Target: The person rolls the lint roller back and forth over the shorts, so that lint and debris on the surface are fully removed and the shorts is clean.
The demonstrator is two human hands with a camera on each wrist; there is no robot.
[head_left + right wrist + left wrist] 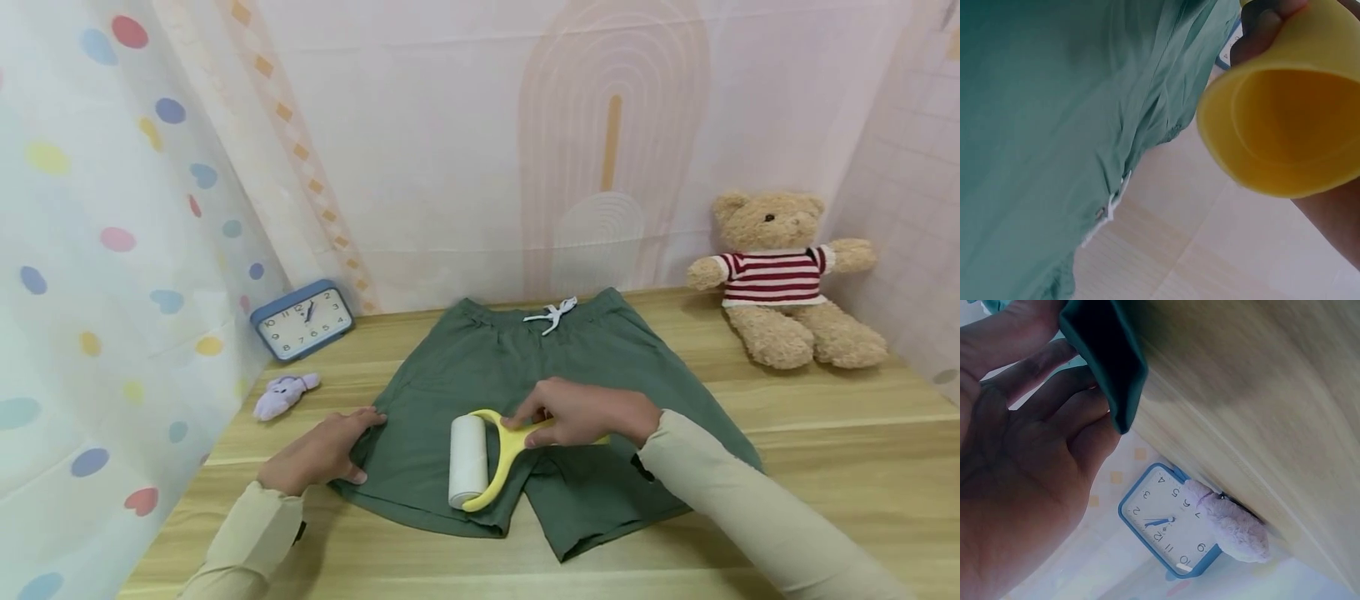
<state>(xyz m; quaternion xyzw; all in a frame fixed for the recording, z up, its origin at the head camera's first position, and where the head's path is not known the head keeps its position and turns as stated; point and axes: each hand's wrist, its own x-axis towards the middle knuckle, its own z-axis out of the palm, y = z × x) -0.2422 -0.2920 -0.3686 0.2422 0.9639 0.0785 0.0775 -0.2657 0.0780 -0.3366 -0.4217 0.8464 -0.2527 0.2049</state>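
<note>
A pair of dark green shorts [600, 358] lies spread on the wooden table, its white drawstring bow [553, 315] at the far waistband. My right hand [581, 412] grips the yellow handle of a lint roller [468, 462], whose white roll sits on the left leg of the shorts. In the right wrist view, the hollow handle end [1297, 125] shows close up. My left hand [322, 450] rests at the left side edge of the shorts, thumb and fingers spread onto the cloth. Its palm shows in the left wrist view beside the leg opening [1110, 362].
A blue-framed clock [302, 320] leans at the back left, with a small lilac plush toy [283, 396] in front of it. At the back right sits a teddy bear [776, 279] in a striped sweater. Patterned curtains [420, 150] border the table [840, 467] behind and at the sides.
</note>
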